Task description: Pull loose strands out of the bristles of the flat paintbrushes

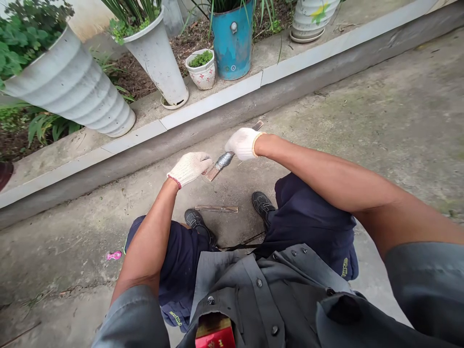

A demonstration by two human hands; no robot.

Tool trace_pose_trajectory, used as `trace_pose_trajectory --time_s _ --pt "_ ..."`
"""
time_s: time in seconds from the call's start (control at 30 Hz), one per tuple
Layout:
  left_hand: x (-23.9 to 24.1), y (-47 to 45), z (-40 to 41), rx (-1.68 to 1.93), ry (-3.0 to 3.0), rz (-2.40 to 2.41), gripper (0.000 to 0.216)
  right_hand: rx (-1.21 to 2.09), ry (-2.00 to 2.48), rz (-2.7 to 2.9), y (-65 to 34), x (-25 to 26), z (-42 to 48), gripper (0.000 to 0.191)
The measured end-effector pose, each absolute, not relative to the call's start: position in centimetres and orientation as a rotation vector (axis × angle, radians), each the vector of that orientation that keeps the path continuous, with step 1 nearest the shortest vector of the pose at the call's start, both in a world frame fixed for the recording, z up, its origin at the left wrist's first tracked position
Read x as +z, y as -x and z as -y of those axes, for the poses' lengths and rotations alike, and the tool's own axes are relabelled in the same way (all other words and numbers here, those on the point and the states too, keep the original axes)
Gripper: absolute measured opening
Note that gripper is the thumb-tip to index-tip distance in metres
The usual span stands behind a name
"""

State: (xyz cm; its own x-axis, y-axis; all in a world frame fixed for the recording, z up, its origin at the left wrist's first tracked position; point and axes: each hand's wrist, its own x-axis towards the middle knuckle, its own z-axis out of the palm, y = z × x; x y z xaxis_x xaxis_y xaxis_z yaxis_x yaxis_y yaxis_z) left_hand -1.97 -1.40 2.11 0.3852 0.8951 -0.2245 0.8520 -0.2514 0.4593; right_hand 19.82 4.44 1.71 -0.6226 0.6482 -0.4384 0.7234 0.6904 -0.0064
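Observation:
Both my hands wear white knit gloves. My right hand (pixel 242 143) is closed round a flat brown strip (pixel 217 169) whose middle is bound with shiny grey wire. Its far end sticks out past the glove. My left hand (pixel 188 167) is closed at the strip's near end, fingers pinched next to the wire binding. I hold the strip above the concrete ground, in front of my knees. A second flat brown strip (pixel 216 209) lies on the ground between my two black shoes.
A raised concrete kerb (pixel 203 108) runs across ahead, with white ribbed planters (pixel 78 89), a small patterned pot (pixel 201 71) and a blue pot (pixel 232 41) on it. A small pink object (pixel 113 255) lies on the ground at left. A red packet (pixel 213 333) sits in my shirt pocket.

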Motion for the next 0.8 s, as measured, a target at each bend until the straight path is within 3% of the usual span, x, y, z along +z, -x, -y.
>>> trace_pose_trajectory --time_s 0.17,0.33,0.6,0.8 --pt "3.2 2.4 2.0 0.274 -1.944 -1.395 0.029 -0.582 -0.979 -2.594 -22.0 2.1 -4.9 0.013" --pt "3.3 2.4 2.2 0.516 -1.677 -1.221 0.029 -0.915 -1.121 -2.741 -22.7 3.6 -4.7 0.020" --pt "1.1 1.3 2.2 0.596 -1.528 -1.297 0.026 -0.390 -1.788 -2.690 -20.3 3.7 -5.6 0.031" --pt "1.6 0.9 2.5 0.443 -1.711 -1.335 0.027 -0.129 -1.717 -2.535 -19.3 2.7 -5.8 0.029"
